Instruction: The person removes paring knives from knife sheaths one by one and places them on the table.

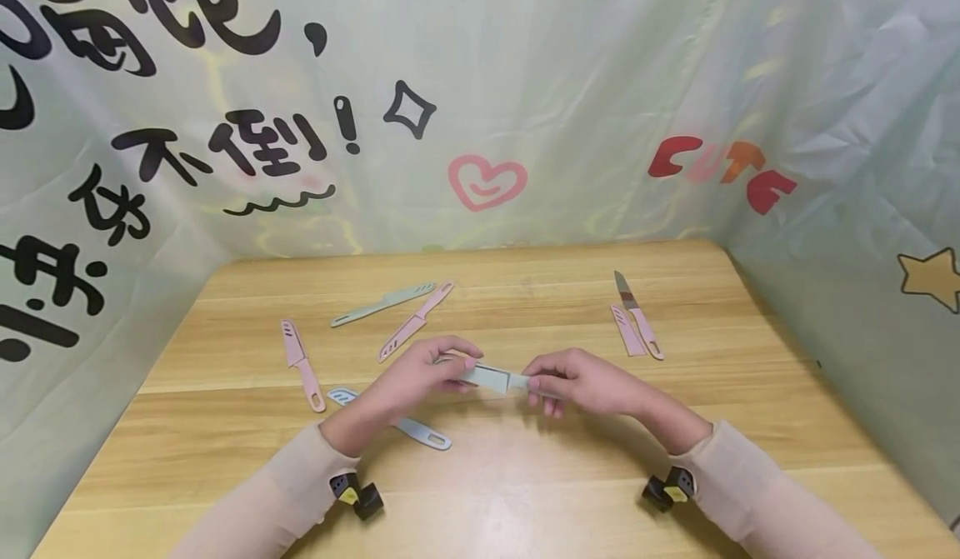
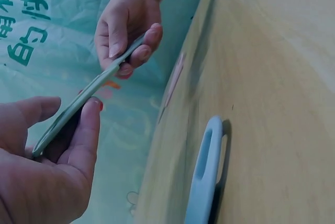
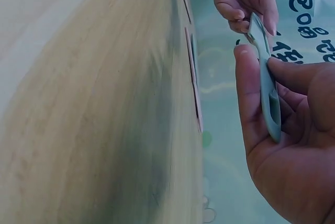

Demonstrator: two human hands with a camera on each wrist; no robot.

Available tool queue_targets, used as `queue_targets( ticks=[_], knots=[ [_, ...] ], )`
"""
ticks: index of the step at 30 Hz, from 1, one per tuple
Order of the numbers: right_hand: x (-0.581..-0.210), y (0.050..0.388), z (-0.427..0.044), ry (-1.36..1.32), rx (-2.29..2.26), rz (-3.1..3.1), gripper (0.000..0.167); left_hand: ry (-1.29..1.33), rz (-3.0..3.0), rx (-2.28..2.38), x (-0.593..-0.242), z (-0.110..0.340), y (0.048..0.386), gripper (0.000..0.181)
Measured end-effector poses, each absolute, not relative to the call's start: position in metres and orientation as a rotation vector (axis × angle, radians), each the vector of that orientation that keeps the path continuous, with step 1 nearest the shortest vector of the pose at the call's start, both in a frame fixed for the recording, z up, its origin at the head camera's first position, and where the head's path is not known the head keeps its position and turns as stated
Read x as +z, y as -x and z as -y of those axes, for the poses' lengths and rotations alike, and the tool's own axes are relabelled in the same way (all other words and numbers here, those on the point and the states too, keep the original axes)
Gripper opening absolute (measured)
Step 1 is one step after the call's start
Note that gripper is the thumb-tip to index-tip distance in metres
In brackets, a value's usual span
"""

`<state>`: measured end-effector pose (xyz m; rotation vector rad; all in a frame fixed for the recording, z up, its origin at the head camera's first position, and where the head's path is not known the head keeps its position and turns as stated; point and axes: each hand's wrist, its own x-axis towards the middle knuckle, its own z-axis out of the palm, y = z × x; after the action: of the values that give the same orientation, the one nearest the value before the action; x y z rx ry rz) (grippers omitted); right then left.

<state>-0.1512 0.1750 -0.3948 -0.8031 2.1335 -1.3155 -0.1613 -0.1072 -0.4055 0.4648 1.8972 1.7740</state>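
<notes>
Above the middle of the table, my two hands hold a pale green knife in its sheath. My left hand (image 1: pixel 420 376) grips the sheath (image 1: pixel 489 378), whose far end is hidden by the fingers in the head view. My right hand (image 1: pixel 592 381) pinches the knife's handle (image 3: pixel 269 90) between thumb and fingers. Sheath and handle meet in line, and no bare blade shows clearly between them. Below my left forearm lies a light blue sheathed knife (image 1: pixel 425 433), partly covered by that arm; its slotted handle (image 2: pixel 204 166) shows close up in the left wrist view.
On the wooden table (image 1: pixel 525 492) a pink sheathed knife (image 1: pixel 303 367) lies at left. Behind my left hand are a green sheathed knife (image 1: pixel 382 305) and another pink one (image 1: pixel 414 324). At right, an uncovered pink-handled knife (image 1: pixel 645 332) lies beside a pink sheath (image 1: pixel 627 332). Printed cloth (image 1: pixel 585 67) hangs behind.
</notes>
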Motion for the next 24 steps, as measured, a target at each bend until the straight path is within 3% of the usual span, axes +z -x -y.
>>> queue_targets(
  ticks=[15, 24],
  knots=[
    [-0.402, 0.151, -0.171, 0.673, -1.491, -2.01, 0.028, -0.175, -1.487, 2.144, -0.407, 0.106, 0.152, 0.026],
    [-0.404, 0.157, -0.164, 0.547, -1.57, -1.951, 0.036, -0.012, -1.343, 2.319, -0.411, 0.101, 0.149, 0.029]
  ],
)
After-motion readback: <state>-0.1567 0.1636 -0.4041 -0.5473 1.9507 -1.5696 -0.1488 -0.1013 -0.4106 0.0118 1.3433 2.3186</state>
